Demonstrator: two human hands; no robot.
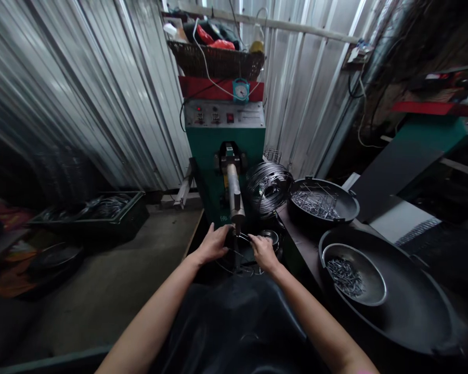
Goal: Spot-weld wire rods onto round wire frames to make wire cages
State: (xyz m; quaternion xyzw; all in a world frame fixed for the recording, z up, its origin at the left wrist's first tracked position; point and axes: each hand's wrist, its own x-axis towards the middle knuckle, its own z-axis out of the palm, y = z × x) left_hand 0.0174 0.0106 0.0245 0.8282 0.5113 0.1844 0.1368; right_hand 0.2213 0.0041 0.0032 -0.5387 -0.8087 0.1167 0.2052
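My right hand pinches a short, thin metal wire just under the tip of a machine's arm. On the other side of that tip is my left hand, its fingers bent and closed, its thumb raised; what they grip is hidden. The green machine stands in front of me, and its thick metal arm points towards me, ending between my hands. Thin curved wires show dimly below my fingers.
Right of the machine lies a wire coil. A dark pan holds metal wire pieces; a larger pan carries a metal bowl of short pieces. A dark crate stands left, and a wicker basket sits above the machine.
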